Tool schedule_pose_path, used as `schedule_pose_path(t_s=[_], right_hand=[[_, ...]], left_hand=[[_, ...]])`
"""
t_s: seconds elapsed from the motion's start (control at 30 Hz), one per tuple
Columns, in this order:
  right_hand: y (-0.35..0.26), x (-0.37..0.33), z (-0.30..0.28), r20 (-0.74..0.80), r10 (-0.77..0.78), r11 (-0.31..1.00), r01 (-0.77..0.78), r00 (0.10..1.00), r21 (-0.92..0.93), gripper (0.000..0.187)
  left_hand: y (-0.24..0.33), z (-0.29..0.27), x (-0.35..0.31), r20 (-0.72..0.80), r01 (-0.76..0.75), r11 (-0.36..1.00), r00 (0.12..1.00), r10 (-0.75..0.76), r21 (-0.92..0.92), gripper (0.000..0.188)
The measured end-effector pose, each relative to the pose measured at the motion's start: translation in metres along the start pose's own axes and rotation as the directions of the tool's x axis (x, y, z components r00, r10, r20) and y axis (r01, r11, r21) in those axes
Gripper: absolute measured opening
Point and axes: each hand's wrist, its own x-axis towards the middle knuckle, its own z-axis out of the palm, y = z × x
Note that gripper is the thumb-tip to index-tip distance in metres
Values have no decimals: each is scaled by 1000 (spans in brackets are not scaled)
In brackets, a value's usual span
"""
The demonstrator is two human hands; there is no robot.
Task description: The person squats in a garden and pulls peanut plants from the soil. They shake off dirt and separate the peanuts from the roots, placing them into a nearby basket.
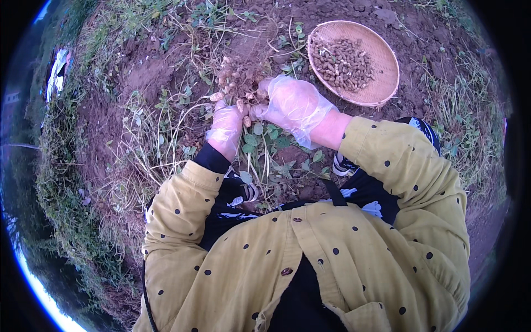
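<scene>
Both my hands wear thin clear plastic gloves and are raised over the ground in front of me. My left hand is closed around the base of a peanut plant, just below its clump of brown roots and pale pods. The leafy stems hang down under the hands toward my feet. From the right, my right hand presses its curled fingers against the same clump, among the pods; its fingertips are partly hidden by roots. Beyond it to the right, a round woven basket holds a heap of picked peanuts.
Pulled plants and dry stems lie over the reddish soil to the left. More green plants grow at the right. My shoes and bent knees are close below my hands. A white object stands at the far left.
</scene>
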Motion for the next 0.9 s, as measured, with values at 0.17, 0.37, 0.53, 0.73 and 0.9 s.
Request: schedule_pose_path(t_s=[0.17,0.37,0.53,0.73,0.9], right_hand=[[-5,-1,-31,165,6,994,-24,986,111,26],[79,6,-90,-164,55,979,-85,985,-184,29],[78,13,-89,-284,-151,917,27,947,-398,27],[1,0,-34,-160,-128,992,129,979,-4,25],[16,6,-10,-126,-130,991,133,983,12,28]], left_hand=[[23,-32,17,-81,277,944,952,-295,-178,19],[27,-43,11,118,303,926,952,-283,-227,24],[2,-52,31,145,279,954,954,-262,-112,27],[-17,-22,20,102,93,994,990,-98,54,19],[-3,-18,9,170,124,962,971,-168,245,13]])
